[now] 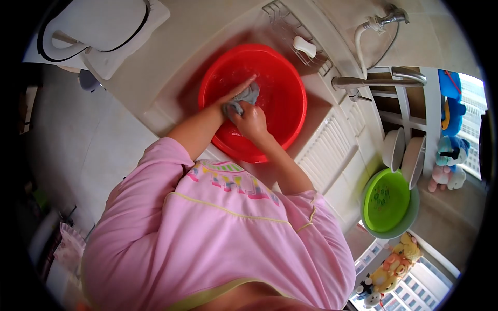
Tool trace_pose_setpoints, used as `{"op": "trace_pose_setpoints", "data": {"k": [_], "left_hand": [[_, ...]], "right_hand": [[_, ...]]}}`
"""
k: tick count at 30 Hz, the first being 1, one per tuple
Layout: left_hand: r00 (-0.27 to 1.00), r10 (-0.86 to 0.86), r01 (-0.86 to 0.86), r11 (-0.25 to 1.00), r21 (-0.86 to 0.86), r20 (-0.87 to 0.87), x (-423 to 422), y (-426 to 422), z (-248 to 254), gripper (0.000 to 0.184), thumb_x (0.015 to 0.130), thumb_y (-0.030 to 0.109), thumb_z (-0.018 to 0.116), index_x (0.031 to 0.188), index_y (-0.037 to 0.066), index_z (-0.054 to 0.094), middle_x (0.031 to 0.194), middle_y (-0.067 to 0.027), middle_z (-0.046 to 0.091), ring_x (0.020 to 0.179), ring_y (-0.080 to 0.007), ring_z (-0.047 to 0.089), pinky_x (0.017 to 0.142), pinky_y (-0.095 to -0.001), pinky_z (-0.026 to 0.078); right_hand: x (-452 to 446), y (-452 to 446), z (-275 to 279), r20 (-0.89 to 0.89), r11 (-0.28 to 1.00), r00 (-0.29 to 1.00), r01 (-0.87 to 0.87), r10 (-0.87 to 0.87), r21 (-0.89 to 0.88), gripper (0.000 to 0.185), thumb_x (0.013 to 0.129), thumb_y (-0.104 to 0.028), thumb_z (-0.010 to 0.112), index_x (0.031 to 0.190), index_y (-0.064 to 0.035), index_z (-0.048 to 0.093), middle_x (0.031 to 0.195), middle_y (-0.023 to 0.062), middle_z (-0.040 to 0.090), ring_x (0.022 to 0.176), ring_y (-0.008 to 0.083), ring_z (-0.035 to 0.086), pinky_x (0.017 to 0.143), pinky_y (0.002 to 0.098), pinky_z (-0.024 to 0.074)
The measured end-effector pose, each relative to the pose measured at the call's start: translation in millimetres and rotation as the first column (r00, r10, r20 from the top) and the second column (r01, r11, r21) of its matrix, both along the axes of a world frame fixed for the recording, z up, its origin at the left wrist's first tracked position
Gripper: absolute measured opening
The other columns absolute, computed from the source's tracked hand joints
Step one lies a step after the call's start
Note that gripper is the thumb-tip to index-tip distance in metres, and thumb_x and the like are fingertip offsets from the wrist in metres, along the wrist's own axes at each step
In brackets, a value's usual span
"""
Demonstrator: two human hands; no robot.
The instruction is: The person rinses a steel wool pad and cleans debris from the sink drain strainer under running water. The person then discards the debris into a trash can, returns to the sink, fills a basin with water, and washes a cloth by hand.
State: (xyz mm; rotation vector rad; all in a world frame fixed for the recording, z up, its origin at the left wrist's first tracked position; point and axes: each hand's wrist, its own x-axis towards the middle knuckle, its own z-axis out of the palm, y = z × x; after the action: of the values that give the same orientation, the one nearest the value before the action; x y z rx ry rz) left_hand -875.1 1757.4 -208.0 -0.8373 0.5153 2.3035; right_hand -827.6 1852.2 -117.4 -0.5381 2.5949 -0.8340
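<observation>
A large red basin [282, 106] sits in the sink, with some water and bubbles in it. Over the basin, my left hand [242, 89] is stretched out with its fingers extended, and a wet grey-blue cloth [250, 94] lies against its palm and wrist. My right hand [251, 122] is closed on the lower part of this cloth, close to the left wrist. The right fingers are curled and partly hidden by the hand itself.
White soap [304, 46] rests on a wire rack at the sink's back edge. A metal faucet [358, 83] stands right of the rack. Further right are a green basin [386, 201], white basins [393, 149] and plush toys [397, 264] by the windows. A ribbed draining area [324, 147] adjoins the sink.
</observation>
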Motion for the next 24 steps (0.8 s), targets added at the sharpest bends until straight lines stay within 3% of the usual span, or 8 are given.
{"op": "trace_pose_setpoints", "data": {"k": [4, 8, 11, 14, 15, 18, 21, 24], "left_hand": [[0.988, 0.015, -0.015, 1.000, -0.004, 0.153, 9.7, 18.3, 24.3, 0.041, 0.087, 0.043, 0.037, 0.104, 0.009, 0.052, 0.099, -0.0067, 0.056, 0.090, -0.0193, 0.055, 0.087, -0.0390, 0.041], [0.991, 0.062, -0.088, 0.972, -0.220, -0.122, 10.4, 34.6, 15.7, 0.029, 0.086, 0.036, 0.041, 0.090, 0.012, 0.058, 0.087, -0.0031, 0.061, 0.079, -0.0151, 0.058, 0.073, -0.0303, 0.046], [0.943, 0.126, -0.107, 0.991, 0.077, -0.309, 9.5, 35.7, 9.7, 0.026, 0.085, 0.031, 0.046, 0.094, 0.010, 0.057, 0.090, -0.0030, 0.061, 0.081, -0.0149, 0.058, 0.075, -0.0294, 0.046], [0.898, -0.062, 0.083, 0.996, 0.029, -0.437, 17.6, 39.2, 52.7, 0.024, 0.082, 0.027, 0.052, 0.098, 0.010, 0.055, 0.095, -0.0010, 0.057, 0.087, -0.0113, 0.054, 0.079, -0.0274, 0.043], [0.818, -0.166, 0.184, 0.983, -0.023, -0.550, 23.0, 39.2, 67.2, 0.027, 0.081, 0.028, 0.054, 0.102, 0.010, 0.054, 0.097, -0.0005, 0.055, 0.091, -0.0090, 0.050, 0.080, -0.0262, 0.041], [0.484, -0.627, 0.393, 0.779, -0.489, -0.610, 43.3, 51.6, 81.3, 0.038, 0.079, 0.025, 0.058, 0.110, 0.006, 0.051, 0.102, -0.0039, 0.053, 0.094, -0.0125, 0.049, 0.079, -0.0265, 0.040], [-0.058, -0.682, 0.364, 0.665, -0.652, -0.729, 43.2, 50.3, 75.4, 0.043, 0.079, 0.022, 0.058, 0.115, 0.001, 0.048, 0.106, -0.0098, 0.053, 0.097, -0.0197, 0.050, 0.081, -0.0276, 0.040], [-0.189, -0.747, 0.223, 0.599, -0.769, -0.637, 47.3, 65.9, 33.4, 0.041, 0.080, 0.020, 0.055, 0.117, 0.002, 0.048, 0.107, -0.0161, 0.053, 0.099, -0.0264, 0.050, 0.084, -0.0299, 0.038]], "right_hand": [[-46.4, 31.9, -63.9, -0.255, 0.887, 0.916, 0.375, -0.309, 0.271, 0.042, 0.081, -0.041, 0.045, 0.081, -0.0019, 0.059, 0.071, 0.0211, 0.060, 0.065, 0.0376, 0.058, 0.060, 0.0442, 0.0473], [-63.6, 77.0, -116.6, -0.241, 0.950, 0.923, 0.313, -0.300, 0.018, 0.037, 0.085, -0.033, 0.045, 0.101, -0.0005, 0.054, 0.104, 0.0228, 0.054, 0.095, 0.0332, 0.053, 0.079, 0.0402, 0.0423], [-62.3, 98.2, -105.9, 0.447, 0.637, 0.754, 0.652, -0.482, -0.411, 0.034, 0.084, -0.028, 0.049, 0.106, -0.0027, 0.050, 0.106, 0.0124, 0.053, 0.095, 0.0260, 0.051, 0.083, 0.0340, 0.0392], [-55.4, 108.0, -101.0, 0.906, 0.208, 0.341, 0.933, -0.250, -0.294, 0.033, 0.082, -0.025, 0.047, 0.107, -0.0036, 0.051, 0.097, 0.0087, 0.056, 0.088, 0.0196, 0.054, 0.079, 0.0296, 0.0427], [-53.7, 106.7, -104.3, 0.909, 0.318, 0.417, 0.860, 0.014, -0.399, 0.033, 0.080, -0.019, 0.046, 0.107, -0.0001, 0.051, 0.097, 0.0110, 0.058, 0.086, 0.0189, 0.057, 0.076, 0.0293, 0.0448], [-65.0, 102.7, -75.2, 0.906, 0.459, 0.403, 0.786, 0.128, -0.414, 0.033, 0.078, -0.016, 0.046, 0.105, 0.0005, 0.052, 0.095, 0.0109, 0.059, 0.083, 0.0198, 0.057, 0.074, 0.0296, 0.0455], [-76.0, 84.8, -32.4, 0.899, 0.581, 0.362, 0.687, 0.247, -0.436, 0.033, 0.076, -0.014, 0.046, 0.104, 0.0012, 0.053, 0.093, 0.0108, 0.059, 0.080, 0.0206, 0.058, 0.073, 0.0299, 0.0462], [-105.3, 93.3, -64.8, 0.879, 0.734, 0.453, 0.544, 0.151, -0.406, 0.038, 0.070, -0.011, 0.047, 0.106, 0.0007, 0.052, 0.093, 0.0140, 0.058, 0.080, 0.0250, 0.057, 0.075, 0.0356, 0.0456]]}}
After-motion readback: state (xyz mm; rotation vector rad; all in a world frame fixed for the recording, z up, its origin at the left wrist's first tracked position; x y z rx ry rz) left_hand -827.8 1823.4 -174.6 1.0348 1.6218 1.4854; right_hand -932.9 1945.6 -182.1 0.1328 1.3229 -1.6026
